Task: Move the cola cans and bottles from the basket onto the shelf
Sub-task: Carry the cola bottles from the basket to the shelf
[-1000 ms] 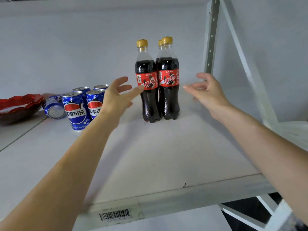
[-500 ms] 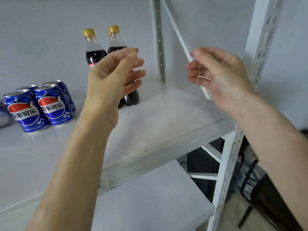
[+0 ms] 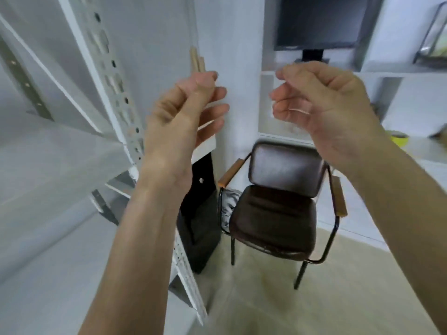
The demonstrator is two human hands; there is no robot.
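My left hand (image 3: pixel 183 117) is raised in mid-air at centre left, fingers loosely curled, holding nothing. My right hand (image 3: pixel 321 105) hangs level with it at centre right, also loosely curled and empty. The white shelf (image 3: pixel 48 160) shows only as a blurred board at the left edge. No cola cans, bottles or basket are in view.
A white perforated shelf upright (image 3: pixel 113 93) runs down the left side. A dark brown chair (image 3: pixel 280 209) with wooden armrests stands on the pale floor ahead. A dark monitor (image 3: pixel 319 20) sits on white shelving at the top right, and a black box (image 3: pixel 200 213) stands beside the chair.
The view has swung right, away from the shelf; the cans and bottles have left the frame. Both hands pulled back from the shelf and stay raised and empty.
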